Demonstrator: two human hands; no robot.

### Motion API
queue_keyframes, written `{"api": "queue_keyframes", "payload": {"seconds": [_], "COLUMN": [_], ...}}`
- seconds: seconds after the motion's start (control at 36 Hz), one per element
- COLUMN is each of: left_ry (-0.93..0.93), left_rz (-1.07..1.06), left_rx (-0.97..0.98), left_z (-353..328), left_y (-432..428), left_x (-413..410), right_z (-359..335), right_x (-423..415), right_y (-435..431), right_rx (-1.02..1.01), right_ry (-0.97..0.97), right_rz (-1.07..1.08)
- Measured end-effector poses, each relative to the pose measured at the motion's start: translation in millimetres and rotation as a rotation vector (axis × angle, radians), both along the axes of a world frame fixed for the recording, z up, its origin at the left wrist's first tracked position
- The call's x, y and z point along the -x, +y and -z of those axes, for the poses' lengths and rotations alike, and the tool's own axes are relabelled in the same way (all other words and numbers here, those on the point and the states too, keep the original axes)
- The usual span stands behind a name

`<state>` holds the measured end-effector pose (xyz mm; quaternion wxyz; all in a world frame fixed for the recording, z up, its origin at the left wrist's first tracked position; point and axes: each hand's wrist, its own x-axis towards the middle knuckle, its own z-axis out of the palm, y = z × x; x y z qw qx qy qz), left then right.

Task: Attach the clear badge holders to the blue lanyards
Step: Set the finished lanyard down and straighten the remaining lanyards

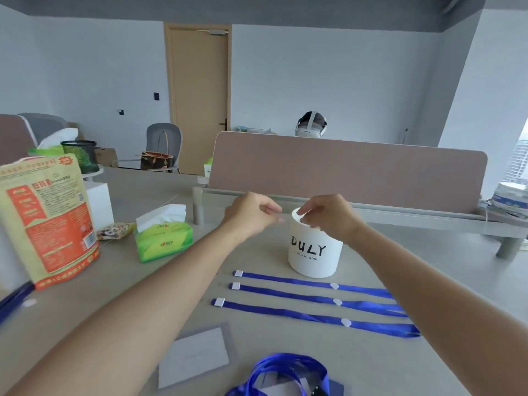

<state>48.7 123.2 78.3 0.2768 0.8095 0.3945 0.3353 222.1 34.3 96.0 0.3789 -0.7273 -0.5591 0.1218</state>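
Note:
Three blue lanyards lie flat in parallel on the grey table: the far lanyard (300,280), the middle lanyard (303,296) and the near lanyard (303,315), each with a white clip at its left end. A clear badge holder (194,357) lies nearer me. At the bottom edge, a looped blue lanyard with a badge holder on it (285,372) rests in a heap. My left hand (251,214) hovers above the table with thumb and fingers pinched; nothing shows in it. My right hand (327,215) curls its fingertips over the rim of the white "DULY" container (314,252); whether it holds anything is hidden.
A green tissue pack (163,238), a small snack packet (115,231), a white box (98,204) and a large orange food bag (48,221) stand at the left. A beige desk divider (343,170) closes the far side, with another person's head behind it. Stacked papers (511,198) sit at the far right.

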Motion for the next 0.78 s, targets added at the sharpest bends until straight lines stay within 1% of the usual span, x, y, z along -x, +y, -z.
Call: {"api": "queue_keyframes", "payload": {"seconds": [0.14, 0.25, 0.33, 0.39, 0.5, 0.56, 0.61, 0.69, 0.78], "left_ry": [0.050, 0.151, 0.275, 0.356, 0.457, 0.532, 0.603, 0.682, 0.730], "left_rz": [-0.015, -0.007, 0.000, -0.022, -0.027, -0.017, -0.013, -0.017, -0.024], "left_rx": [0.009, 0.108, 0.220, 0.251, 0.320, 0.317, 0.276, 0.239, 0.245], "left_z": [24, 57, 76, 86, 104, 109, 113, 115, 114], "left_y": [-27, -40, -42, -43, -48, -53, -56, -59, -57], "left_x": [47, 78, 96, 107, 123, 126, 127, 126, 125], "right_z": [40, 74, 97, 111, 133, 143, 149, 153, 157], "right_x": [46, 78, 97, 104, 115, 119, 124, 135, 141], "right_y": [-16, -19, -14, -9, 0, 6, 10, 13, 16], "right_rx": [-0.069, -0.032, 0.024, 0.042, 0.090, 0.146, 0.187, 0.210, 0.225], "right_ry": [0.016, 0.021, 0.033, 0.035, 0.013, -0.020, -0.092, -0.207, -0.326], "right_rz": [-0.139, -0.188, -0.199, -0.182, -0.174, -0.162, -0.151, -0.125, -0.106]}}
